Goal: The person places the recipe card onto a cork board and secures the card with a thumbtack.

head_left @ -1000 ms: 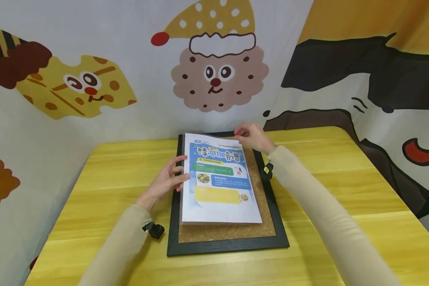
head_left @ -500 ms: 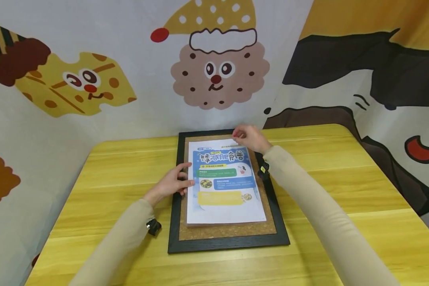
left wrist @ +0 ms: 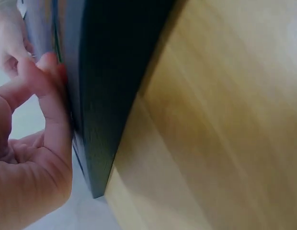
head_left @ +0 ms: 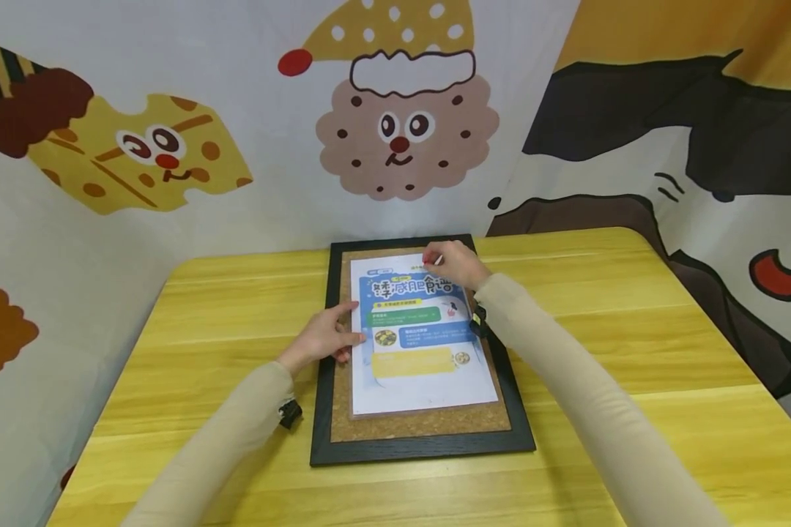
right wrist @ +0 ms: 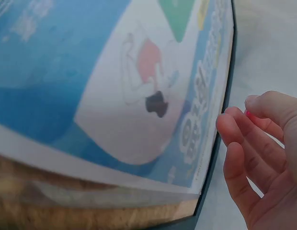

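A black-framed cork board (head_left: 422, 446) lies flat in the middle of the yellow table (head_left: 633, 344). On its cork rests a printed blue and white flyer (head_left: 422, 344), with a clear sheet edge under it. My left hand (head_left: 329, 337) has straight fingers touching the flyer's left edge; the left wrist view shows that hand (left wrist: 33, 158) against the dark frame (left wrist: 110, 72). My right hand (head_left: 444, 263) sits at the flyer's top right corner and pinches a small red thing (right wrist: 248, 114), seemingly a pin head. The flyer (right wrist: 91, 86) fills the right wrist view beside the right hand (right wrist: 263, 158).
Cartoon-printed cloth walls (head_left: 402, 132) close in the table at the back and on both sides. Bare yellow tabletop lies left (head_left: 224, 329) and right of the board. Small black wrist cameras (head_left: 290, 413) sit on both sleeves.
The flyer has slid right and settled flat on the cork. My right hand has come down onto its top right corner, and my left hand followed its left edge.
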Tool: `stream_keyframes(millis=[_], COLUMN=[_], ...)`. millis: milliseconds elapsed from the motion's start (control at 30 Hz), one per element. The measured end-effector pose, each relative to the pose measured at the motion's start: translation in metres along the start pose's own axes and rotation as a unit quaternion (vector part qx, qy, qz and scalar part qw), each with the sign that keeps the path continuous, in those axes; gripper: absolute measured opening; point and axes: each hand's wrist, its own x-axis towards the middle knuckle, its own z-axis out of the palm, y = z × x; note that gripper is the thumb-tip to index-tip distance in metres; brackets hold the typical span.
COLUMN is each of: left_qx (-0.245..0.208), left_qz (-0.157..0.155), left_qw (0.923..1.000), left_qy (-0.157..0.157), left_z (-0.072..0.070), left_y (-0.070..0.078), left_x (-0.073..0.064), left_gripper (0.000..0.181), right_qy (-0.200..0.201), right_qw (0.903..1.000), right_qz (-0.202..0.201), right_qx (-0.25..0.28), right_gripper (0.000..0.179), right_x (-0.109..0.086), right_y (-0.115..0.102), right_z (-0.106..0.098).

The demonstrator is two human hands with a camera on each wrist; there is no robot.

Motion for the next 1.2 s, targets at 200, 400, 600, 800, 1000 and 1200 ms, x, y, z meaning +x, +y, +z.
stream_keyframes(millis=[200,400,600,800,1000,1200], left_qx=[0.074,0.201,0.237,0.222,0.198,0.215], left_qz=[0.039,0.111,0.163,0.138,0.093,0.047], left_qw=[0.9965,0.9733,0.9557,0.9635,0.9756,0.9752], left_qy=[-0.009,0.013,0.063,0.057,0.014,-0.026], left_z=[-0.003,-0.013,-0.02,-0.026,-0.029,-0.028], left_y=[0.005,0.009,0.002,-0.013,-0.018,-0.012], left_x=[-0.005,-0.006,0.0,0.012,0.021,0.021], left_gripper=[0.059,0.041,0.045,0.063,0.082,0.099], right_qy=[-0.003,-0.002,-0.005,-0.026,-0.037,-0.039], right_qw=[0.9996,0.998,0.9975,0.9977,0.9975,0.9976], right_qz=[-0.018,-0.05,-0.045,-0.025,-0.024,-0.024], right_qx=[-0.022,-0.04,-0.053,-0.057,-0.055,-0.051], right_gripper=[0.012,0.01,0.009,0.012,0.013,0.013], right_x=[0.002,0.009,0.011,0.013,0.017,0.023], right_y=[0.0,-0.003,-0.01,-0.017,-0.022,-0.024], right_z=[0.01,0.015,0.019,0.023,0.025,0.029])
